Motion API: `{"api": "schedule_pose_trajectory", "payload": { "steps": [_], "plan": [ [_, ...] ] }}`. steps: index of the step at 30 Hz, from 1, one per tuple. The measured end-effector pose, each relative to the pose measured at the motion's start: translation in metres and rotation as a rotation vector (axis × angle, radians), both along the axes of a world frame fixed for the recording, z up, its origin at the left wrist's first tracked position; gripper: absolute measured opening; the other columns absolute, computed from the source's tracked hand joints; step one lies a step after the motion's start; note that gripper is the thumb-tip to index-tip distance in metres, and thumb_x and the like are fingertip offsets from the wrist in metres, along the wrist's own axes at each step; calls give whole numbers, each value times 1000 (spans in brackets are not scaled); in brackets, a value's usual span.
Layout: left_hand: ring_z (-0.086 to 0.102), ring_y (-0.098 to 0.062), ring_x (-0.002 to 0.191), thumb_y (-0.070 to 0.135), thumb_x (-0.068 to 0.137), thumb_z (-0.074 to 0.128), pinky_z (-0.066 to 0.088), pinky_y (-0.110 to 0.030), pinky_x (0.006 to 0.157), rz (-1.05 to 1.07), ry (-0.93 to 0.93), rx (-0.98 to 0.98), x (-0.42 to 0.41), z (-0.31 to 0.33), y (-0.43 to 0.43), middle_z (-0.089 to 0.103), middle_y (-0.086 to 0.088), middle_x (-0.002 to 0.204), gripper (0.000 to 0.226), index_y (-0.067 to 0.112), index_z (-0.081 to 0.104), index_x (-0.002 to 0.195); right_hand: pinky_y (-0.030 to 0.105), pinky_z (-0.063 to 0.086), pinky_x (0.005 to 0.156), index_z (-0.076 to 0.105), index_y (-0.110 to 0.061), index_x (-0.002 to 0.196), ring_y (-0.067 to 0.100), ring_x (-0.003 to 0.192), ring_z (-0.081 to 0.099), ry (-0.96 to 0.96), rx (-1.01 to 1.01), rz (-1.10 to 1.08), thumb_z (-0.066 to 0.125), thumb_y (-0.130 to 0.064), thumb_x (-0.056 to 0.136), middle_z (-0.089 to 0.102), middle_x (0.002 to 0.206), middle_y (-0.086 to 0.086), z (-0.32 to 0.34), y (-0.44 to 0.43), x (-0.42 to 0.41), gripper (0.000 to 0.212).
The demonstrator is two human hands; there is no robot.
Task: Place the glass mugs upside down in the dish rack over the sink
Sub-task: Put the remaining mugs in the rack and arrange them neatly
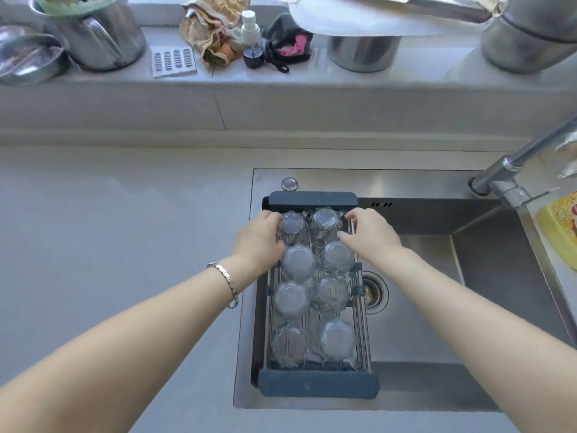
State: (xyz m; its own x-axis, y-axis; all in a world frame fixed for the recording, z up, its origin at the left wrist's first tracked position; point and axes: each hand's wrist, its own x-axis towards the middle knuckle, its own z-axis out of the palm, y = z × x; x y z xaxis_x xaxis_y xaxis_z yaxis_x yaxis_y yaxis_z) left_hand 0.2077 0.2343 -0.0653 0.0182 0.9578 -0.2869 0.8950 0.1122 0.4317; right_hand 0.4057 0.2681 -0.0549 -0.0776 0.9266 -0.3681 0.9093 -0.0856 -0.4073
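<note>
**Both hands at the far end of the loaded rack**

The left hand (260,237) is seen just left of centre in the frame, its fingers curled around the far-left glass mug (292,228), which is gripped from its left side. The right hand (370,229) is placed just right of centre, thumb and forefinger spread partly apart — the forefinger is laid at the rack's right rail, the thumb beside the far-right mug (324,223); whether that mug is actually pinched cannot be told. A bracelet (226,281) is worn on the left wrist.

Below the hands, six more mugs are set bottom-up in two columns, so that eight in all are held in the dish rack (315,384), four rows deep. The rack is laid across the left part of the steel sink (468,307), its dark end bars resting on the far and near rims.

A faucet (512,164) is seen at the right edge — and pots, cloths and a spray bottle (251,39) are lined along the ledge at the top of the frame.
</note>
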Motion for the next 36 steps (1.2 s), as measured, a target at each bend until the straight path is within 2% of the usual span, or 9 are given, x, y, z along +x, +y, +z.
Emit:
{"api": "schedule_pose_trajectory", "payload": {
  "steps": [7, 14, 17, 20, 22, 24, 26, 29, 36],
  "plan": [
    [54, -30, 110, 18, 79, 64, 51, -44, 89, -87, 53, -144, 13, -35, 45, 48, -8, 131, 50, 14, 45, 124, 41, 46, 93, 31, -14, 136, 31, 122, 47, -131, -138, -41, 69, -51, 72, 46, 133, 14, -53, 32, -30, 83],
    [48, -31, 118, 14, 78, 67, 46, -41, 99, -32, -105, -104, 13, -54, 49, 46, -5, 138, 62, 13, 41, 135, 37, 43, 92, 34, -21, 136, 26, 118, 50, -69, 63, -179, 66, -45, 75, 52, 127, 9, -77, 16, -30, 73],
    [46, -28, 121, 19, 79, 70, 44, -39, 102, -63, -123, -98, 6, -55, 48, 45, -4, 141, 66, 14, 40, 137, 35, 45, 88, 33, -20, 136, 26, 120, 48, 1, 46, -201, 68, -42, 75, 47, 130, 8, -77, 17, -30, 73],
    [44, -25, 126, 21, 80, 70, 42, -37, 104, -34, -145, -85, 4, -48, 43, 44, -3, 143, 65, 14, 40, 137, 39, 40, 99, 30, -16, 138, 28, 126, 42, 142, -37, -206, 70, -40, 76, 42, 137, 11, -74, 19, -24, 77],
    [47, -25, 122, 21, 82, 67, 43, -35, 98, -61, -71, 18, 6, -39, 35, 47, -4, 138, 53, 13, 46, 130, 40, 34, 107, 29, -13, 139, 28, 130, 36, 225, -44, -243, 70, -39, 77, 41, 138, 12, -67, 15, -15, 79],
    [51, -25, 109, 26, 84, 64, 44, -32, 84, -63, -16, 77, 10, -33, 20, 52, -6, 122, 39, 10, 52, 118, 38, 33, 107, 32, -11, 136, 27, 128, 37, 178, -9, -260, 69, -39, 77, 43, 137, 12, -61, 4, -3, 75],
    [52, -25, 105, 37, 85, 61, 42, -30, 78, -43, 18, -65, 18, -31, 3, 49, -6, 119, 43, 11, 49, 116, 37, 33, 106, 35, -13, 135, 26, 127, 38, 130, -65, -213, 71, -43, 74, 44, 136, 10, -58, -9, 6, 77],
    [54, -31, 109, 48, 81, 61, 49, -37, 83, -58, 93, -271, 35, -39, -15, 41, -11, 131, 65, 13, 35, 130, 37, 32, 106, 32, -20, 137, 27, 127, 36, 57, -156, -56, 73, -48, 69, 44, 135, 9, -64, -26, 3, 85],
    [57, -32, 105, 45, 78, 67, 50, -37, 81, 25, 157, -252, 49, -41, -14, 50, -14, 120, 59, 11, 41, 118, 35, 35, 100, 38, -22, 135, 27, 121, 39, 20, -17, -187, 70, -45, 72, 53, 125, 9, -78, -37, -9, 74]
  ]
}}
